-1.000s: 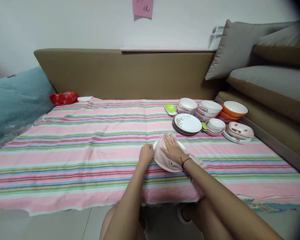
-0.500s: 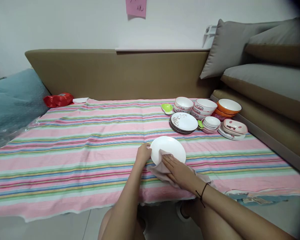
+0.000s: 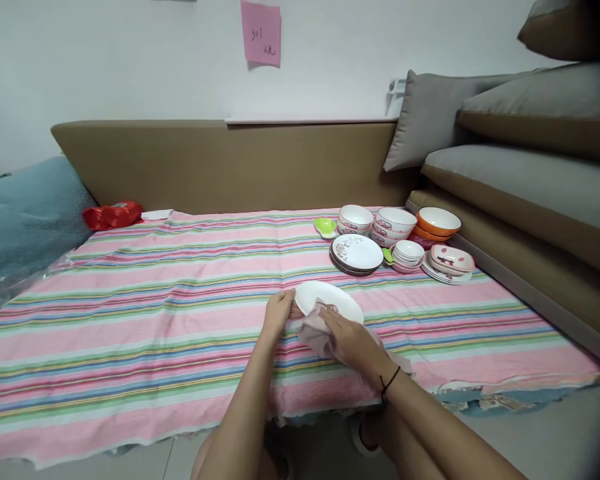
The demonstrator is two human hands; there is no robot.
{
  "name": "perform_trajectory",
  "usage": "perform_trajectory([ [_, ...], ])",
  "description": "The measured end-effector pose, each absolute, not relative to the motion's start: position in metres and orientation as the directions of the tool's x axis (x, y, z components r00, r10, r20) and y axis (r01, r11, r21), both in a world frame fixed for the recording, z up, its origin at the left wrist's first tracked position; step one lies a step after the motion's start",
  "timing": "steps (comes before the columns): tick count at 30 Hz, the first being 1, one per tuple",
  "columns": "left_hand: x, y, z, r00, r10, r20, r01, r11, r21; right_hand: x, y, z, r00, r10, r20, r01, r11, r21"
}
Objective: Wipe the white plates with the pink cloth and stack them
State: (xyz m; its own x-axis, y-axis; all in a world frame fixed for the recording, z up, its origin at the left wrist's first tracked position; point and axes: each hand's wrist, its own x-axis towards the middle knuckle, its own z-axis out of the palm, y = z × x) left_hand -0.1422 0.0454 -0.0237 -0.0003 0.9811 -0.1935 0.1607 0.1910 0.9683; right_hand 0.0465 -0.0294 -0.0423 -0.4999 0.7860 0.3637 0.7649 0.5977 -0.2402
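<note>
Moved since the earlier frames: the right hand (image 3: 353, 340) and pale cloth (image 3: 316, 332) have gone from the middle of the white plate (image 3: 327, 294), a second ago, to its near edge. The plate lay flatter half a second ago; it now looks tipped, though the camera's tilt has shifted too.
Meaning for the work: most of the plate's face is now uncovered; contact is at the near rim. Reads as a change from rubbing the face to working the edge (judgement).
Left hand: the left hand (image 3: 279, 312) grasps the plate's left rim, some fingers seemingly under it.
Right hand: fingers closed over the bunched pale cloth, against the plate's near side. Thumb hidden; cannot tell whether the rim is pinched too.
Plate position: near side of the striped cover (image 3: 130, 333), between the two hands, nearer than the stack of patterned plates (image 3: 363, 252) and apart from it. Whether its underside touches the cover: cannot tell.
Crockery, far right: green dish (image 3: 325, 227), white bowls (image 3: 356, 217), orange bowls (image 3: 439, 220); small bowls (image 3: 409, 251) and a pink bowl (image 3: 450, 259) stand nearer.
Pink note: handwriting on the pink note (image 3: 261, 33) on the wall seems to read "301", one character below, not read with certainty.
Red bundle: far left, the red bundle (image 3: 113, 215) shows no readable print.
Brands: none legible.
</note>
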Motion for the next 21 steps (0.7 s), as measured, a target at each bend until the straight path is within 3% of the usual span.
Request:
perform_trajectory([
  [3,-0.145,0.044,-0.017,-0.039,0.989,-0.141,0.086,0.144,0.986,0.056,-0.025,-0.007,-0.286,0.871,0.399,0.616,0.486,-0.620],
  [6,-0.145,0.042,-0.013,-0.034,0.995,-0.099,-0.097,0.095,0.991,0.063,-0.009,0.020,0.034,0.940,0.340,0.290,0.317,-0.903],
  [9,-0.144,0.041,-0.010,0.035,0.993,-0.113,-0.391,0.118,0.913,0.061,0.010,0.021,0.122,0.976,0.182,-0.128,0.197,-0.972],
  [11,-0.144,0.039,-0.007,0.033,0.991,-0.128,-0.510,0.127,0.850,0.057,0.019,0.010,0.133,0.987,0.089,-0.262,0.122,-0.957],
  [14,-0.143,0.032,-0.001,-0.001,0.989,-0.150,-0.544,0.126,0.829,0.052,0.029,-0.010,0.230,0.971,0.070,-0.162,0.109,-0.981],
  [21,-0.136,0.022,0.007,-0.045,0.995,-0.089,-0.421,0.061,0.905,0.047,0.037,-0.025,0.332,0.910,0.247,0.076,0.235,-0.969],
])
